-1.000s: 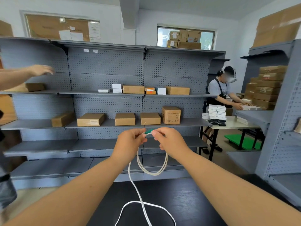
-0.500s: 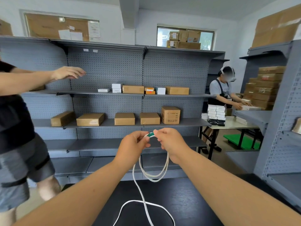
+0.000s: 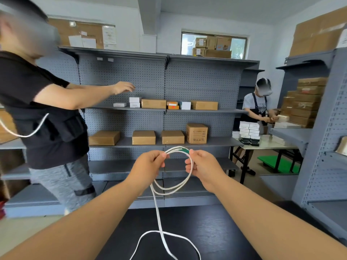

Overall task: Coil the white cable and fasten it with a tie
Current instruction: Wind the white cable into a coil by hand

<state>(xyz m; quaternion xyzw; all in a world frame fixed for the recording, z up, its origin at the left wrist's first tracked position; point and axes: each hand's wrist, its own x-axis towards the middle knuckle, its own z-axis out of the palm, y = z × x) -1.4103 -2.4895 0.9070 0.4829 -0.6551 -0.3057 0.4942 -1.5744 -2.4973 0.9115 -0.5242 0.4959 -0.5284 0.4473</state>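
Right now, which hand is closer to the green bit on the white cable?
Right. The right hand holds the loops right beside the green bit. The left hand pinches the white cable on the loop's other side, apart from it.

Grey pegboard shelving (image 3: 146, 76) lines the white wall (image 3: 169, 32), window (image 3: 239, 46) above.

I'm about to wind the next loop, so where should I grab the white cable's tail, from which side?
Probably pinch the white cable where it hangs straight just below the coil, reaching from the right with the right hand; lower down it crosses itself on the black table.
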